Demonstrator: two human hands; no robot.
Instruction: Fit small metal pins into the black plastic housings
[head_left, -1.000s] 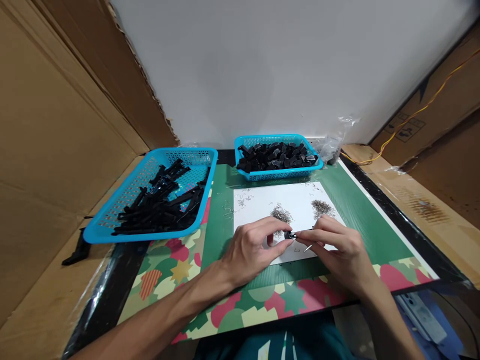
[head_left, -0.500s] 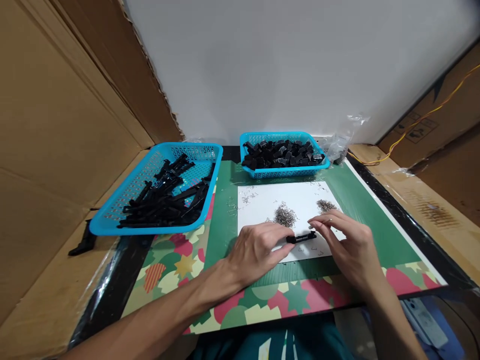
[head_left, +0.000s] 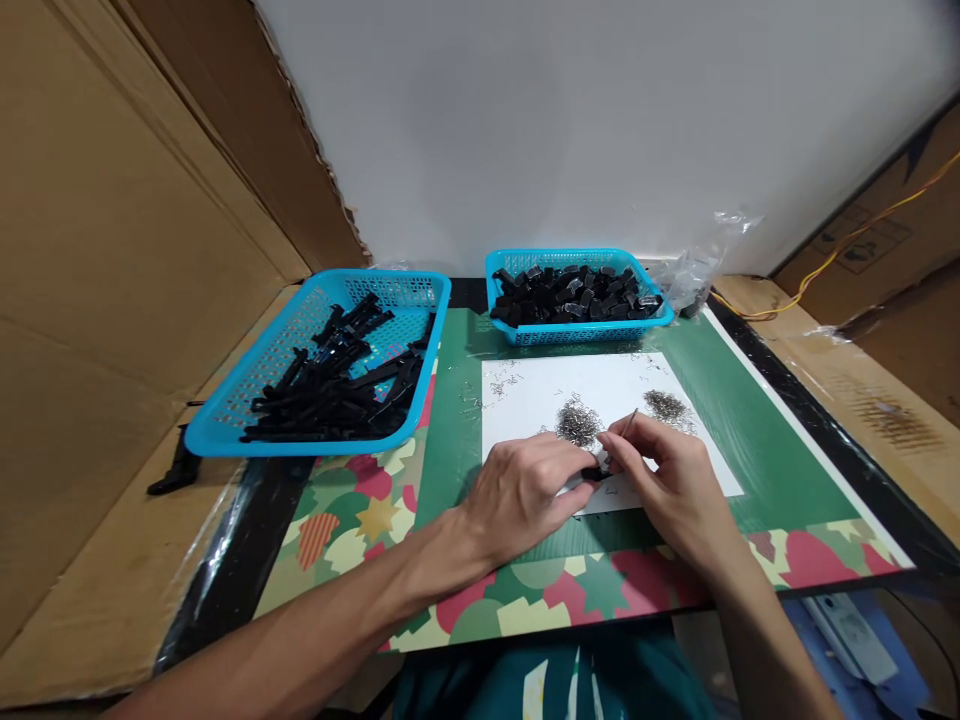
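My left hand (head_left: pixel 525 487) pinches a small black plastic part (head_left: pixel 596 473) over the front of a white sheet (head_left: pixel 525 400). My right hand (head_left: pixel 667 470) is closed at the part's right end, thumb and forefinger pinching a thin metal piece (head_left: pixel 631 422) that sticks up between them. The fingers of both hands nearly meet and hide much of the black part. Just behind them lies a pile of tiny metal pieces (head_left: pixel 578 424), and a second small pile (head_left: pixel 665 405) sits farther right on the sheet.
A blue basket (head_left: pixel 262 447) of long black parts stands at the left. Another blue basket (head_left: pixel 592 333) of short black parts is at the back, beside a clear plastic bag (head_left: pixel 694 280). One black part (head_left: pixel 180 468) lies left of the baskets, near cardboard.
My right hand has moved left to the black part, and the thin metal piece now stands up in its fingertips. The view has shifted slightly.
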